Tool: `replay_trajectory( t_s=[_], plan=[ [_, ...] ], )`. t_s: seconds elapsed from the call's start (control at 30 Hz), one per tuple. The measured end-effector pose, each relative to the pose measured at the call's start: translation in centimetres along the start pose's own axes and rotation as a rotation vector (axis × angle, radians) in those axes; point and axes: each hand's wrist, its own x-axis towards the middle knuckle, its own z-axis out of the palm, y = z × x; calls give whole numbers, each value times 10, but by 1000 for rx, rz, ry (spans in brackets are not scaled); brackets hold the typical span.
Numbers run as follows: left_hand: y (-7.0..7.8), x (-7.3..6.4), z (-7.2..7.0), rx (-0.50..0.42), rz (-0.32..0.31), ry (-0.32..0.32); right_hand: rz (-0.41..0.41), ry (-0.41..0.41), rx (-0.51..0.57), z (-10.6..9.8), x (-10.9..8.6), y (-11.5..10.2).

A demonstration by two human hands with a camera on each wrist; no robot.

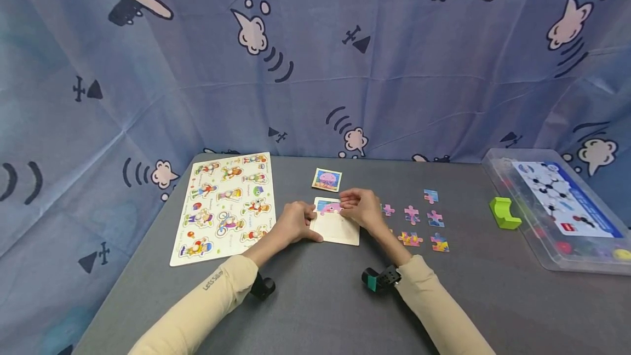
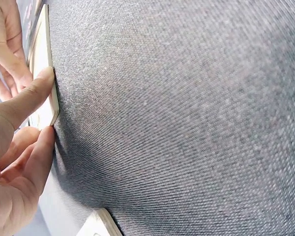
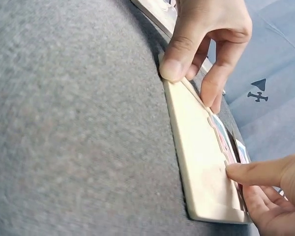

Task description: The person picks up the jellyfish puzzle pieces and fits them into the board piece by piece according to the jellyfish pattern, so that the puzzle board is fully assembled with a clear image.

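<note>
A small square wooden puzzle tray [image 1: 336, 231] lies on the grey table, with pink-and-blue jigsaw pieces [image 1: 328, 207] along its far side and bare wood nearer me. My left hand [image 1: 294, 222] grips the tray's left edge, its thumb [image 3: 173, 70] on the near corner and its fingers along the side. At the tray's far right corner, my right hand [image 1: 363, 209] pinches a puzzle piece, largely hidden by the fingers, against the row. Its thumb [image 3: 238, 172] lies on the pieces. Just behind the tray is a small picture square [image 1: 327, 179] with a pink figure.
Several loose jigsaw pieces [image 1: 412, 215] lie right of my right hand. A wooden picture board [image 1: 217, 239] with figures lies to the left. On the right are a lime-green block [image 1: 504, 213] and a clear plastic box [image 1: 537, 245]. A blue patterned curtain [image 1: 305, 86] hangs behind the table.
</note>
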Motion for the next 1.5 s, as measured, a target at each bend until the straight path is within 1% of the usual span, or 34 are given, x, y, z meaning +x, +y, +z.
replay_trajectory(
  t_s=[0.1, 0.23, 0.3, 0.37, 0.53, 0.63, 0.73, 0.87, 1.0, 1.17, 1.27, 1.4, 1.5],
  plan=[
    [1, 0, 1, -6, 8, -2, 35, -18, 60, -3, 0, 1],
    [4, -1, 1, -27, 3, -12, 82, -58, 210, -11, -1, 4],
    [5, -1, 1, -40, -6, -15, 92, -74, 268, -15, -1, 6],
    [6, -1, 1, -46, -8, -14, 95, -91, 301, -21, 0, 8],
    [5, -1, 1, -56, -11, -11, 88, -130, 343, -35, 3, 14],
    [5, -1, 2, -60, -16, -12, 76, -161, 360, -45, 5, 19],
    [4, -2, 1, -51, -16, -12, 51, -187, 354, -55, 4, 25],
    [5, -2, 0, -51, -12, -11, 20, -192, 355, -69, 4, 33],
    [5, -3, -1, -57, -10, -9, 19, -163, 337, -82, 4, 41],
    [5, -4, -1, -49, -9, -8, 25, -113, 265, -99, 2, 48],
    [4, -3, 0, -31, -4, -2, 23, -101, 237, -109, 0, 50],
    [3, -2, 1, -13, -5, 5, 4, -93, 271, -121, -1, 54],
    [3, -2, 1, -17, -15, 6, -18, -77, 299, -128, -1, 57]
  ],
)
